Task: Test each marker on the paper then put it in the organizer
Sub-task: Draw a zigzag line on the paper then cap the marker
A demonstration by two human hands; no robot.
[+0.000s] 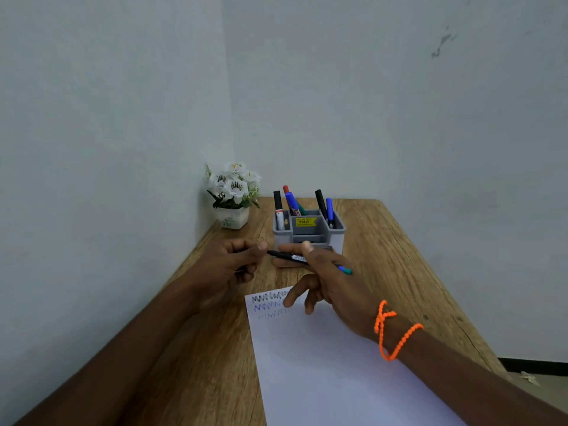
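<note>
Your right hand [319,272] pinched a black marker [287,256] above the paper [322,364], just in front of the grey organizer [309,230] on the surface [399,256]. Your left hand [233,265] was curled at the marker's tip; I couldn't tell whether it held anything.

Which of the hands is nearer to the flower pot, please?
Left. The left hand sits just in front of the flower pot; the right hand, holding a black marker, is farther right.

Black marker [289,257] level above scribbled white paper [322,364], before grey organizer [336,233] of upright markers [321,202].
</note>
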